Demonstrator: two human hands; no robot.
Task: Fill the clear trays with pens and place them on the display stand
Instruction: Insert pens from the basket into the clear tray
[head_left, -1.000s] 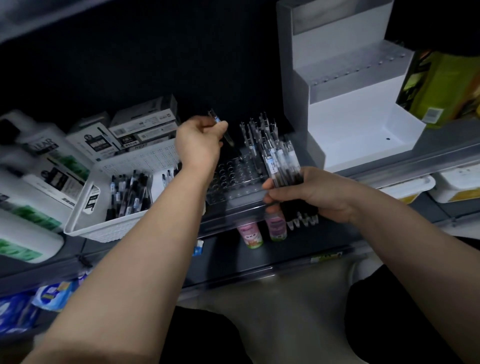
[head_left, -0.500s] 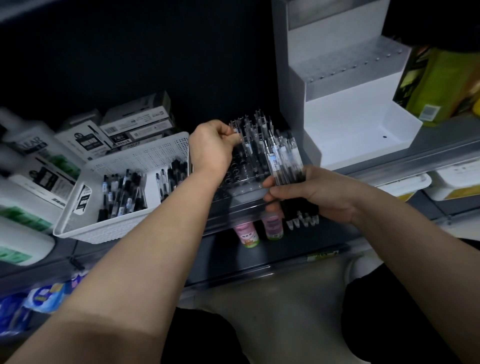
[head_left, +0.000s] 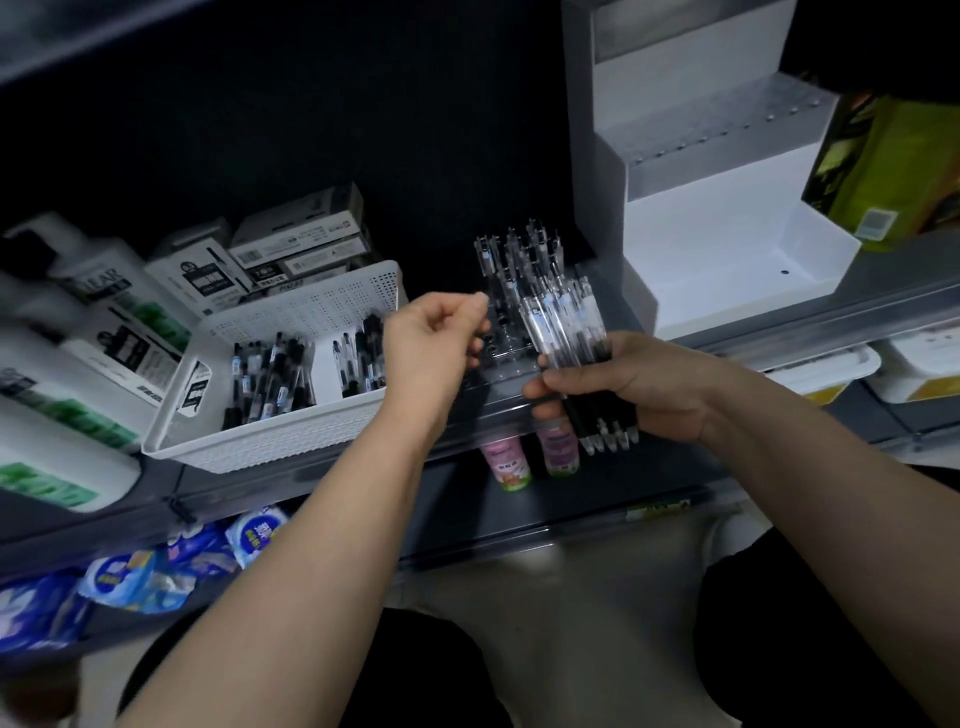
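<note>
Left hand back from the tray, pen let go.

Half a second ago it reached among the pens standing in the tray. Now it has drawn back toward the basket on its left, fingers curled on nothing visible. The right hand still grips its bundle just in front of the tray. The stand is behind it.

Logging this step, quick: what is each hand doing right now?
Left hand: fingers curled, no pen visible in it.
Right hand: grips a bundle of pens.
</note>
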